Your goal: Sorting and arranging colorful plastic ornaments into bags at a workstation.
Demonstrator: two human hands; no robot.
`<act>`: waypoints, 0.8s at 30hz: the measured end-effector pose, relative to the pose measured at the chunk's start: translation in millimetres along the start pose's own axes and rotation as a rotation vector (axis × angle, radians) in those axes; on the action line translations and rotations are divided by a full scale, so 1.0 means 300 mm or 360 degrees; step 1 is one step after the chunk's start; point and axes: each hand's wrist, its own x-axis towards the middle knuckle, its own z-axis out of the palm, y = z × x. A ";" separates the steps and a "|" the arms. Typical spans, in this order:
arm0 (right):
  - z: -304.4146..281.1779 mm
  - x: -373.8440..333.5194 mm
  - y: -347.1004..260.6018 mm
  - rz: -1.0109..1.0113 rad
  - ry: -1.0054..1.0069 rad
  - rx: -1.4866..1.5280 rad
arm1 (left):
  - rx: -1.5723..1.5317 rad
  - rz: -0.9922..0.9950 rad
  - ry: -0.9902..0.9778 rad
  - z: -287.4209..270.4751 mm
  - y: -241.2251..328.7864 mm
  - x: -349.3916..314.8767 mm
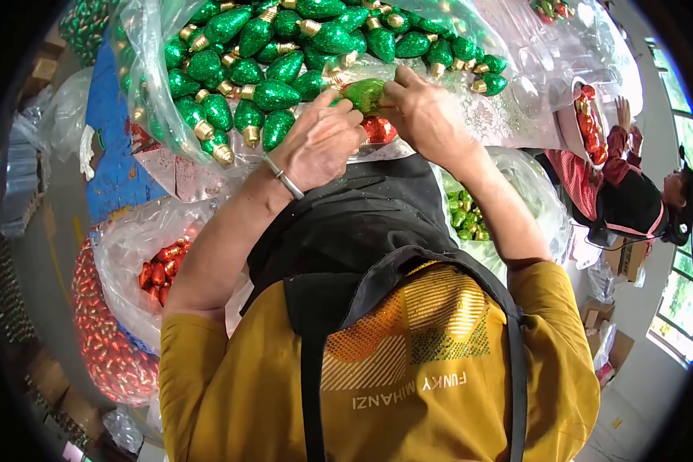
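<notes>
A lighter green bulb-shaped ornament (363,95) is held up between my two hands at the near edge of the work table. The fingers of my left hand (319,142) are closed at its gold-cap end. My right hand (430,112) pinches the opposite, rounded end. Just below, a red glittery bulb ornament (379,130) lies close under my hands, partly covered by them. Beyond my fingers spreads a heap of green glittery bulb ornaments (273,94) with gold screw caps, lying in a clear plastic bag (155,92).
Red bulbs (162,269) fill an open bag at my left, and green ones (467,215) a bag at my right. A full bag of red bulbs (115,331) stands farther left. Across the right side, a co-worker (631,196) sits near a white container of red bulbs (590,127).
</notes>
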 end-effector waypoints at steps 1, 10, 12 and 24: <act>-0.011 0.016 -0.009 -0.0035 -0.0157 -0.0197 | -0.0028 0.0008 -0.0006 0.004 -0.010 0.003; 0.012 0.113 0.030 -0.0158 -0.0741 -0.0709 | -0.0061 0.0025 -0.0130 -0.008 -0.028 0.024; 0.016 0.111 0.042 -0.0154 -0.0745 -0.0645 | -0.0050 0.0017 -0.0161 -0.007 -0.023 0.024; -0.005 0.124 0.073 -0.0116 -0.0815 -0.0052 | -0.0297 -0.0061 0.0001 -0.057 -0.122 0.121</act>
